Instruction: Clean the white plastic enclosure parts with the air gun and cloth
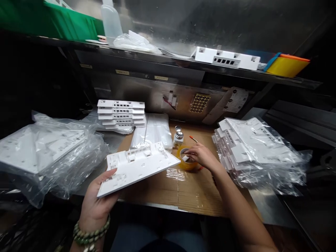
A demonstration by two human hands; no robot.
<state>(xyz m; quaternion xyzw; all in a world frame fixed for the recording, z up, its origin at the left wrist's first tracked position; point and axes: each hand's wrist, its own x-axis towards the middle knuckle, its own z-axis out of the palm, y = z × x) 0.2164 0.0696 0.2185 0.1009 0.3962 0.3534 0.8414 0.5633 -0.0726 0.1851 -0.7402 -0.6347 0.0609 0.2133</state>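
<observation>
My left hand (98, 199) grips a white plastic housing panel (143, 166) by its near left corner, thumb on top and fingers underneath. The panel is tilted above the cardboard, its moulded ribs and slots facing up. My right hand (201, 154) reaches down over a roll of yellowish tape (187, 164) lying flat. Its fingers are pinched at the roll's hole, on a small white piece (186, 158) whose kind I cannot make out. Just behind the roll stand a small bottle with a metal pump top (178, 138) and a red-tipped pen-like stick (193, 139).
Bagged white panels lie at left (52, 150) and right (257, 143). Several stacked housings (121, 113) and clear plastic bags (154, 131) sit behind the cardboard sheet (162, 190). Overhead, a metal shelf (168, 59) bears a green bin (65, 21), a squeeze bottle (111, 21) and a yellow container (287, 66).
</observation>
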